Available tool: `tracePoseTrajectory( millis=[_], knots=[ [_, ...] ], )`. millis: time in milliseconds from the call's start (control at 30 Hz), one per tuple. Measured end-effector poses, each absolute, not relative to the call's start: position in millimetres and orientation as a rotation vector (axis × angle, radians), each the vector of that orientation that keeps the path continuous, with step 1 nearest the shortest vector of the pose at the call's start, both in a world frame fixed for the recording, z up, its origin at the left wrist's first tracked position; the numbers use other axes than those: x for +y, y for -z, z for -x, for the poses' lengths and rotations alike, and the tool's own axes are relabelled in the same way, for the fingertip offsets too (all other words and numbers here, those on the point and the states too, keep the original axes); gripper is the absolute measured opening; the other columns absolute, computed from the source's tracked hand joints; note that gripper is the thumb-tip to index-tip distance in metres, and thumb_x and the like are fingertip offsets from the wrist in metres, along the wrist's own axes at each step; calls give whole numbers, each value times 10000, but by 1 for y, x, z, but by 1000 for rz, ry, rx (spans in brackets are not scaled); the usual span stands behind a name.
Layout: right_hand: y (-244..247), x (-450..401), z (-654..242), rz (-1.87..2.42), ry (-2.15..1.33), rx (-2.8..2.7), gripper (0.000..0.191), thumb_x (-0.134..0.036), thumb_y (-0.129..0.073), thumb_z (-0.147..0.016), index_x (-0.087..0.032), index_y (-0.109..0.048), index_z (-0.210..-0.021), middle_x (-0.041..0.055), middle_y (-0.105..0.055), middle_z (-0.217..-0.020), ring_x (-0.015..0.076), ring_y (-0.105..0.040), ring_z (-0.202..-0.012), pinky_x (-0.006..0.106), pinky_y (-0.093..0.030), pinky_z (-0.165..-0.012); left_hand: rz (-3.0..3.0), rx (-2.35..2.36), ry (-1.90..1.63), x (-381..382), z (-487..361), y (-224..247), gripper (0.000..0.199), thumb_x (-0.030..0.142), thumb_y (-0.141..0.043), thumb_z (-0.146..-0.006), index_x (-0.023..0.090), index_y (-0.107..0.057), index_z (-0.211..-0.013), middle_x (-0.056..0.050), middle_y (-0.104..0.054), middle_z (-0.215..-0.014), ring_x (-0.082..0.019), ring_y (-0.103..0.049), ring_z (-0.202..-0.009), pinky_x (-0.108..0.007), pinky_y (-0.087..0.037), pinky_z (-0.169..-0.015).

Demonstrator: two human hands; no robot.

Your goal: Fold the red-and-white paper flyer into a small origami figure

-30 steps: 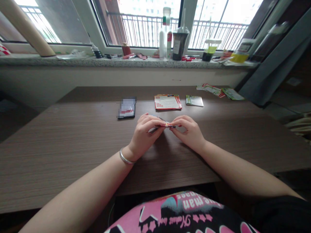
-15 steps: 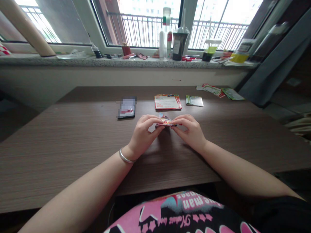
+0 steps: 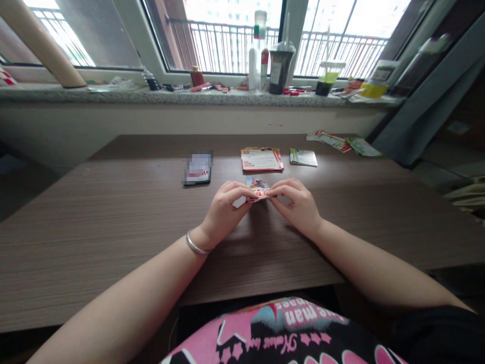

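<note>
Desk (image 3: 132, 227): its near edge is running just in front of our body, and its wood-grain top is lying beneath our forearms.
Left hand (image 3: 224, 206): we are curling it partway shut, its fingers and thumb pinching the left side of the card.
Right hand (image 3: 298, 206): we are curling it much the same way, its fingertips closing on the right side, near the card's near corner.
Printed card (image 3: 258, 188): we are holding it between our hands, above the middle of the desk, its colourful face showing; we cannot tell whether it is one piece or a thin bundle.
Weight and feel: we are judging it very light and thin, springy across its face, and likely a little slick if the print is glossy.
Best hold: we are favouring a light pinch at the two opposite side edges, since hard squeezing could crease it or bend a corner.
Phone (image 3: 199, 169): it is lying beyond our left hand, towards the far edge of the desk.
Red-bordered stack (image 3: 262, 160): it is resting flat beyond the card.
Small stack (image 3: 303, 157): it is sitting just right of the red-bordered one.
Loose cards (image 3: 333, 141): they are lying near the far right corner.
</note>
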State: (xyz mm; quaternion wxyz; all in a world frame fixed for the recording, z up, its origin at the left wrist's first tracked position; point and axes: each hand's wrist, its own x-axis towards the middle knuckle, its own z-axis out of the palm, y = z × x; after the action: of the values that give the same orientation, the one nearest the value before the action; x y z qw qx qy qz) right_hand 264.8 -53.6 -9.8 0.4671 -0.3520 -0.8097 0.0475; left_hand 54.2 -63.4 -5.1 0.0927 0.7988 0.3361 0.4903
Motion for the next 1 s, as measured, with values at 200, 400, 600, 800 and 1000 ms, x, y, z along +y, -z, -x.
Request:
tracePoseTrajectory(
  millis=[200,400,600,800,1000],
  knots=[
    [10,-54,-265,879,-101,-1994,66,-252,-646,-870,-265,-710,-882,30,-712,-902,191,-628,-875,351,-515,-815,-2369,981,-1477,-63,-54,5,60,216,-711,-818,201,-693,-873,-44,-698,-877,-174,-637,-844,-331,-508,-798],
    [9,-54,-266,857,-111,-1999,62,-259,-657,-864,-263,-704,-904,32,-712,-909,191,-626,-883,357,-510,-833,-2308,959,-1524,-63,-54,6,25,189,-702,-825,193,-684,-843,-28,-678,-828,-151,-631,-804,-304,-518,-764],
    [9,-50,-268,816,-183,-1983,89,-265,-685,-846,-258,-681,-934,33,-725,-955,201,-644,-930,391,-501,-871,-2217,929,-1547,-62,-54,8,49,198,-710,-816,200,-665,-796,-5,-658,-796,-132,-614,-756,-279,-522,-716],
    [8,-48,-269,784,-168,-1964,56,-275,-709,-826,-273,-707,-883,16,-741,-901,200,-663,-884,395,-506,-859,-2201,957,-1538,-62,-54,7,62,215,-710,-818,201,-658,-787,-1,-643,-774,-132,-596,-735,-282,-515,-700],
    [5,-50,-270,770,-119,-1936,54,-274,-724,-812,-287,-734,-863,10,-741,-839,205,-656,-862,389,-523,-823,-2142,972,-1538,-63,-53,7,74,234,-707,-825,195,-660,-784,2,-625,-758,-132,-588,-729,-280,-494,-692]
  ],
)
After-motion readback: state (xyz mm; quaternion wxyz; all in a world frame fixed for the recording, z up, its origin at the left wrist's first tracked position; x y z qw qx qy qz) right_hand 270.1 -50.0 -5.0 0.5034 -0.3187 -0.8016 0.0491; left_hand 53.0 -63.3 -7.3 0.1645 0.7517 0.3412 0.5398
